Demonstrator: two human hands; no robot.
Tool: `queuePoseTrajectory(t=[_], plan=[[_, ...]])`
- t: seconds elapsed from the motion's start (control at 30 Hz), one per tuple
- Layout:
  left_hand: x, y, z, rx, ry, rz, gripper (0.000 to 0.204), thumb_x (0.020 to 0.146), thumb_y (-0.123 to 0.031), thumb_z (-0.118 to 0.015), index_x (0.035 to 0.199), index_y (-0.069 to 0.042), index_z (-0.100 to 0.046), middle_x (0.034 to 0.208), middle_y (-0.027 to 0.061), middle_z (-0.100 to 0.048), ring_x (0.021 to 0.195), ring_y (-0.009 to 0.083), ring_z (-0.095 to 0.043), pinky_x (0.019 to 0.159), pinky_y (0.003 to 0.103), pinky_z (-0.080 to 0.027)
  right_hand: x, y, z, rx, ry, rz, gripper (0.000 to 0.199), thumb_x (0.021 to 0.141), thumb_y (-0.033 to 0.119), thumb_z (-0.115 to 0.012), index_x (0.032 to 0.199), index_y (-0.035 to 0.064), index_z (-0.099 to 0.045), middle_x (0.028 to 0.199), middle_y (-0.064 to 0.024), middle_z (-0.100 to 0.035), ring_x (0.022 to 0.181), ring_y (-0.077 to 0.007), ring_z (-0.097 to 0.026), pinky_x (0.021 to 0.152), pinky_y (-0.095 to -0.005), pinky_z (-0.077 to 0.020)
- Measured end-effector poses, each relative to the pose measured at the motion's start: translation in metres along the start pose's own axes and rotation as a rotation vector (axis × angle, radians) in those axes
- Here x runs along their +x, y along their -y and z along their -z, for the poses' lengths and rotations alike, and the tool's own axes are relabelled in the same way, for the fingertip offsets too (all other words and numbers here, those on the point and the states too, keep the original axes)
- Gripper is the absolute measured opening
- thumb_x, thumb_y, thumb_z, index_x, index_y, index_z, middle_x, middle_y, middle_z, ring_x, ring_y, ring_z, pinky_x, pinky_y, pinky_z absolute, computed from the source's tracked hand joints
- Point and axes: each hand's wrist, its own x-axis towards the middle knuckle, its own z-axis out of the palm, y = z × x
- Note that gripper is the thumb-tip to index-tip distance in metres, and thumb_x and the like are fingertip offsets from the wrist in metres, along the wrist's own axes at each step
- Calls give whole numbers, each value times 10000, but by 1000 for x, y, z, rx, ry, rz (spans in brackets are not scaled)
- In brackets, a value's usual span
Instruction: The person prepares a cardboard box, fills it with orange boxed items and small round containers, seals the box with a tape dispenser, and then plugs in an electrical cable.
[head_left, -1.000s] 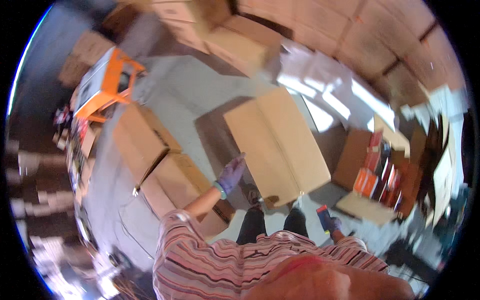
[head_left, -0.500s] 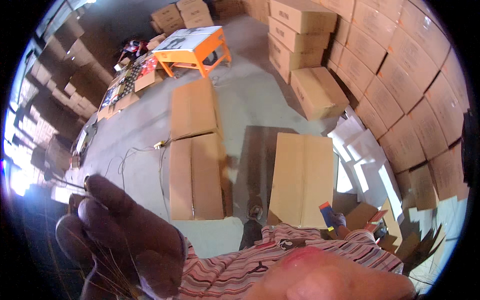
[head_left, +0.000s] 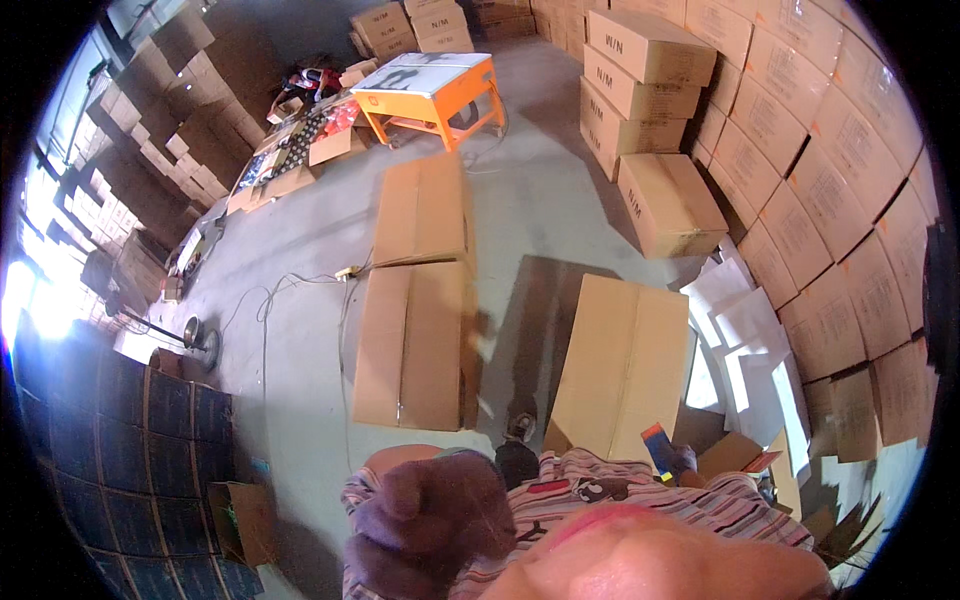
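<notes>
My left hand [head_left: 432, 525], in a grey-purple work glove, is held close in front of my striped shirt. Its fingers look curled in, and whatever the palm may hold is hidden. My right hand [head_left: 683, 462], gloved in grey, is down by my right side, closed on a flat blue tool with an orange end [head_left: 657, 449]; its exact kind does not show. Just ahead of that hand lies a closed cardboard box [head_left: 622, 365]. Left of it, across a strip of floor, is another closed carton [head_left: 408, 345], with a second carton [head_left: 422, 210] directly behind.
Stacked cartons [head_left: 850, 190] wall off the right side, with white sheets [head_left: 745, 330] at their foot. An orange table [head_left: 430, 100] stands at the back, near a crouching person [head_left: 313, 82]. A cable [head_left: 265, 300] crosses the floor. Dark blue boxes [head_left: 120, 450] are stacked at left.
My left hand has come down and rightward from the left side to my chest, uncovering the blue boxes. The view has shifted slightly leftward. My right hand keeps hold of the blue tool.
</notes>
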Motion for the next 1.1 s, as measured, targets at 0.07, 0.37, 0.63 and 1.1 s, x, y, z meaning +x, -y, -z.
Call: queuePoseTrajectory(t=[0.07, 0.37, 0.63, 1.1], plan=[[-5, -8, 1, 77, -4, -45, 221, 819, -271, -552, 958, -110, -491, 744, 5, -414, 779, 150, -451, 730, 313, -365, -22, 6, -6, 189, -52, -91, 598, 742, 631, -542, 850, 66, -705, 869, -182, -662, 870, -321, -646, 736, -417, -501], [-46, -22, -14, 276, -136, -38, 198, 808, -227, -568, 938, -120, -464, 723, -14, -377, 763, 135, -428, 675, 295, -359, -11, -7, -4, 3, 14, -120, 615, 766, 637, -502, 815, 56, -698, 858, -201, -652, 874, -345, -635, 734, -449, -487], [-50, 24, 14, 222, 137, -143, 186, 803, -252, -579, 929, -136, -509, 760, -6, -441, 759, 152, -464, 711, 348, -381, 19, 11, -28, 11, 15, -28, 681, 790, 652, -458, 788, 11, -687, 807, -232, -642, 845, -372, -631, 725, -470, -473], [-38, 69, 70, 86, 674, -83, 181, 785, -304, -602, 897, -162, -590, 807, 12, -542, 735, 186, -524, 777, 446, -416, 17, 23, -40, 61, -35, -19, 711, 772, 663, -498, 758, -26, -674, 767, -240, -633, 801, -390, -623, 719, -469, -475]])
